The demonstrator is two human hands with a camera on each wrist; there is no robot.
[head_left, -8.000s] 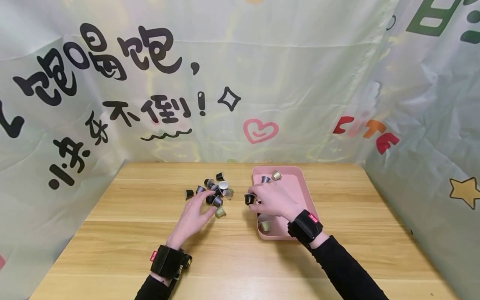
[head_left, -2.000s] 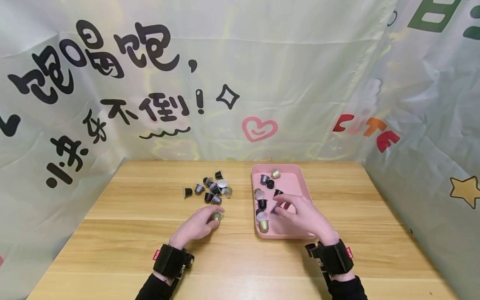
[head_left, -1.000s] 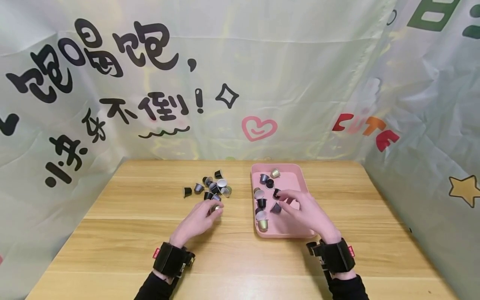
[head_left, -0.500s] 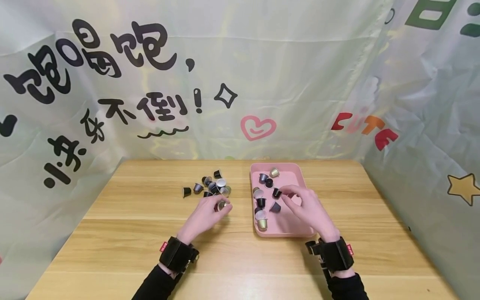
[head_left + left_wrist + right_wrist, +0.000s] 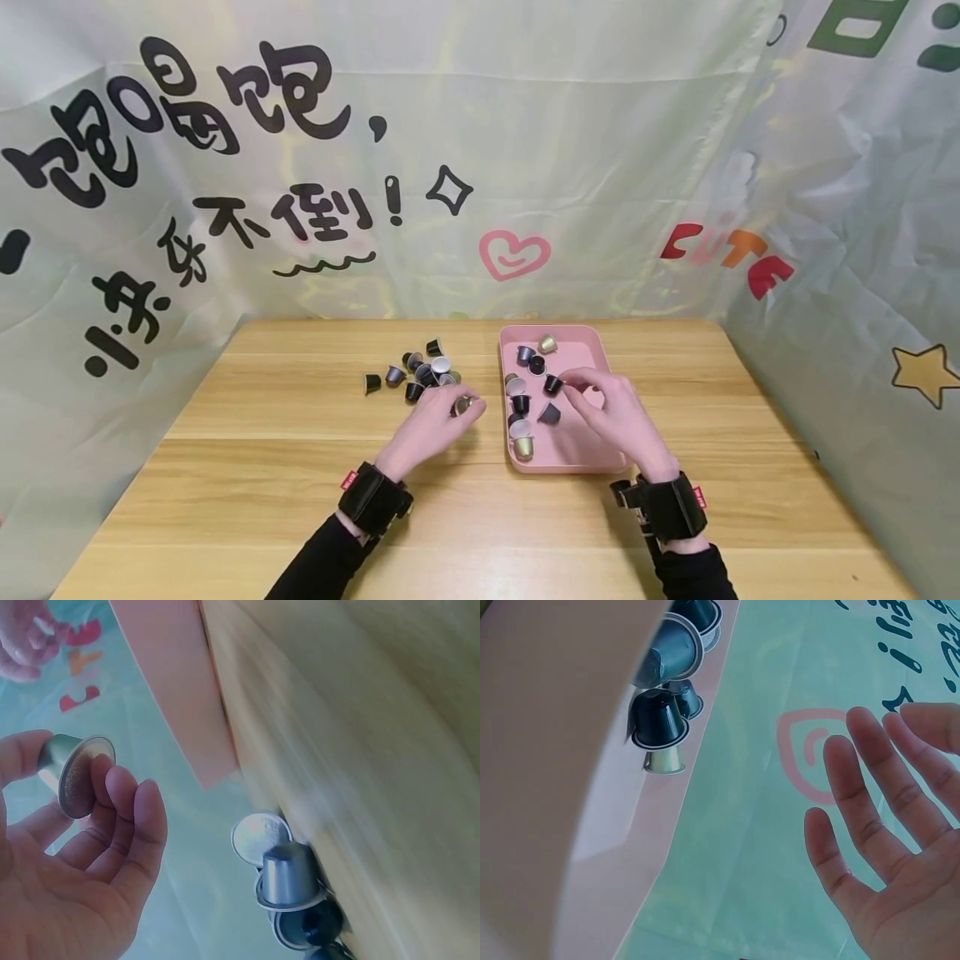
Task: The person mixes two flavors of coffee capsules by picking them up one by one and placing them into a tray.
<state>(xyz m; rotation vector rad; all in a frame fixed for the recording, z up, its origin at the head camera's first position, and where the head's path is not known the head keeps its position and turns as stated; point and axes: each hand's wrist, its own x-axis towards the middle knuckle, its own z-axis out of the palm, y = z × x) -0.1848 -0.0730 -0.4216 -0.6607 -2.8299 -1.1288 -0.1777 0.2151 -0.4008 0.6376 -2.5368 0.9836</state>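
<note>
My left hand [image 5: 427, 425] pinches a pale green coffee capsule [image 5: 462, 406] above the table, right of a capsule pile. In the left wrist view this coffee capsule [image 5: 54, 759] sits between thumb and fingers, its foil lid turned outward. Over the pink tray [image 5: 588, 454], my right hand [image 5: 611, 412] has its fingertips close beside a black coffee capsule [image 5: 552, 384]. The right wrist view shows that right hand [image 5: 900, 840] with fingers spread and nothing held. A dark grey capsule [image 5: 550, 414] lies just below the black one.
Several loose coffee capsules [image 5: 426, 375] lie piled on the wooden table [image 5: 285, 467], left of the tray. Inside the tray, several more line its left side, and a gold capsule [image 5: 547, 343] lies near the back. A printed cloth [image 5: 600, 167] hangs behind the table.
Eight seconds ago my right hand held a black capsule at the tray's left edge; it has since let go inside. My left hand has picked up the green capsule and carries it rightward.
</note>
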